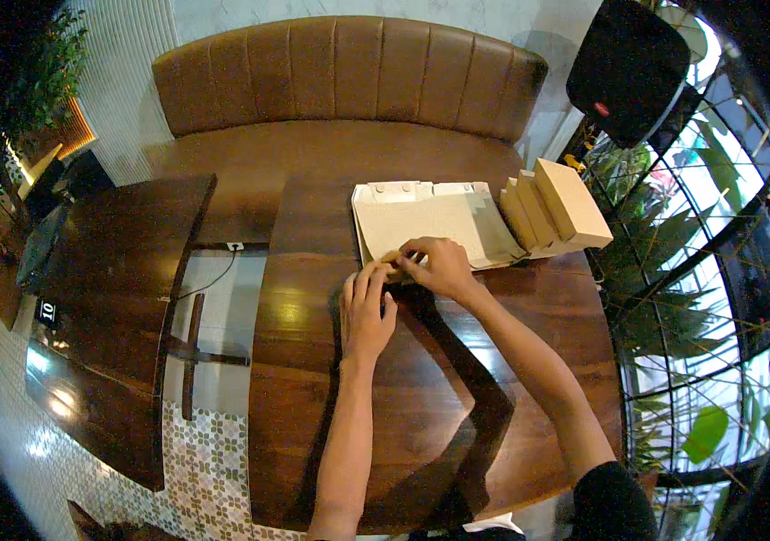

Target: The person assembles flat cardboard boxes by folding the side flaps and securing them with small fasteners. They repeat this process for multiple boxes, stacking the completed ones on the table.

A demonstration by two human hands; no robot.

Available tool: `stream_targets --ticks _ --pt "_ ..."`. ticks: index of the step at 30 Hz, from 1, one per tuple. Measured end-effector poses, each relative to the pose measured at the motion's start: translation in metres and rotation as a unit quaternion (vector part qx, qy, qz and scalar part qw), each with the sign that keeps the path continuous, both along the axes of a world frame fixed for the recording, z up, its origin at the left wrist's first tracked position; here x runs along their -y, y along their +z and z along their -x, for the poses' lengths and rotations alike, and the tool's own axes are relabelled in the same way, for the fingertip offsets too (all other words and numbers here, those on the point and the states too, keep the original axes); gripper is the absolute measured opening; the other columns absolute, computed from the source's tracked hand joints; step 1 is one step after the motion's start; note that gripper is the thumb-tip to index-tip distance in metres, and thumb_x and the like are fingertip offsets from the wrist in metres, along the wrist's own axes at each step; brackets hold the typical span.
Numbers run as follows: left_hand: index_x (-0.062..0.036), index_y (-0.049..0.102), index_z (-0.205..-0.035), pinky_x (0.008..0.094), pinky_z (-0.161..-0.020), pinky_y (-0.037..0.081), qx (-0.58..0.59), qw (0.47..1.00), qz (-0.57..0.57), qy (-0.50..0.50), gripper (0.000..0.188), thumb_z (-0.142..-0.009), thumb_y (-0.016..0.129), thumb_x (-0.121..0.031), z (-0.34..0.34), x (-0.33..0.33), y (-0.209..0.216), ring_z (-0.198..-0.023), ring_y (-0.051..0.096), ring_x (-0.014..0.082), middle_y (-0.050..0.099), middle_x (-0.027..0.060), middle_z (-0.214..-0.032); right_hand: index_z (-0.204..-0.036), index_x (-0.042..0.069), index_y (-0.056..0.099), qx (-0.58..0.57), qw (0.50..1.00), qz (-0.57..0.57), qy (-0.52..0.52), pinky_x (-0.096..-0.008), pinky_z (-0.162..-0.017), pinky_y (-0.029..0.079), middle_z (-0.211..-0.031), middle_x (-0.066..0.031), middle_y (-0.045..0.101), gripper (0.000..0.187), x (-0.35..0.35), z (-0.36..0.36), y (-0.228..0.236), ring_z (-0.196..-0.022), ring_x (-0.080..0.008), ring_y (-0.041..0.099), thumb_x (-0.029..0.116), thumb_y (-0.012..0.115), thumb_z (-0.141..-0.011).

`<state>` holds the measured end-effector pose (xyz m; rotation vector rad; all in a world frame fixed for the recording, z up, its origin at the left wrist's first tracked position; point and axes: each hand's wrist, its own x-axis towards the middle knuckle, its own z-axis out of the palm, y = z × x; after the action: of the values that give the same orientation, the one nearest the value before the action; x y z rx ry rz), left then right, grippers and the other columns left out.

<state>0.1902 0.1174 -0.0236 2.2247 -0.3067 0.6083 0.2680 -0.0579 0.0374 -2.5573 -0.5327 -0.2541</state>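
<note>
A dark wooden tabletop (290, 397) fills the middle of the view. Beyond its far edge curves a brown padded bench (349, 77), and past its left edge, across a gap, stands a second dark table (114, 261). The task's thing, a pale cardboard sheet (439, 221), lies near the tabletop's far edge, flaps along its far side. By the tabletop's far right corner, at the sheet's right end, is a row of tan cardboard boxes (574, 203), leaning together. The right hand (443, 269) comes over the sheet's near side, thumb and fingertips drawn together in a pinch on its near left corner. The left hand (368, 316) meets it there with bent, slightly spread fingers; whether they grip the cardboard I cannot tell. Smallest is a black cable (209, 287), running from a white socket (235, 246) beyond the tabletop's left edge.
</note>
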Motion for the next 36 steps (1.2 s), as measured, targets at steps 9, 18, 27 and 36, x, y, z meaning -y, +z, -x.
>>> stream_targets --ticks 9,18,27,36 --pt "-0.0086 0.061 -0.137 0.0506 -0.119 0.035 0.007 0.999 -0.027 -0.017 0.048 -0.090 0.065 -0.010 -0.002 -0.001 -0.007 -0.135 0.044 0.0422 0.053 0.0130 -0.148 -0.104 0.008 0.080 -0.086 0.991 -0.091 -0.048 -0.0389 -0.082 0.059 -0.095 -0.0133 0.079 0.036 0.006 -0.017 0.009 -0.087 -0.0272 0.078 0.040 0.075 -0.088" --pt "-0.0050 0.055 -0.144 0.0520 -0.113 0.037 -0.073 0.989 -0.126 0.021 0.055 -0.091 0.066 -0.018 0.007 0.005 -0.002 -0.136 0.042 0.0355 0.048 0.0083 -0.150 -0.105 0.011 0.080 -0.109 0.989 -0.080 -0.060 -0.0409 -0.084 0.060 -0.097 -0.0132 0.080 0.036 0.013 -0.013 -0.001 -0.089 -0.0290 0.078 0.043 0.075 -0.089" --pt "-0.0047 0.056 -0.141 0.0566 -0.117 0.028 -0.041 0.989 -0.143 0.025 0.053 -0.092 0.067 -0.023 0.005 0.004 -0.011 -0.138 0.041 0.0349 0.048 0.0095 -0.154 -0.107 0.000 0.073 -0.080 0.965 -0.252 -0.002 -0.0292 -0.071 0.054 -0.089 -0.0052 0.073 0.028 0.015 -0.008 0.001 -0.080 -0.0116 0.067 0.026 0.073 -0.097" --pt "-0.0059 0.058 -0.140 0.0560 -0.118 0.026 -0.054 0.987 -0.148 0.030 0.052 -0.092 0.066 -0.025 0.004 0.005 -0.012 -0.137 0.041 0.0353 0.049 0.0082 -0.155 -0.103 0.002 0.069 0.022 0.938 -0.337 -0.082 -0.0333 -0.084 0.054 -0.093 -0.0085 0.072 0.030 0.027 -0.012 0.024 -0.087 -0.0162 0.066 0.032 0.068 -0.102"
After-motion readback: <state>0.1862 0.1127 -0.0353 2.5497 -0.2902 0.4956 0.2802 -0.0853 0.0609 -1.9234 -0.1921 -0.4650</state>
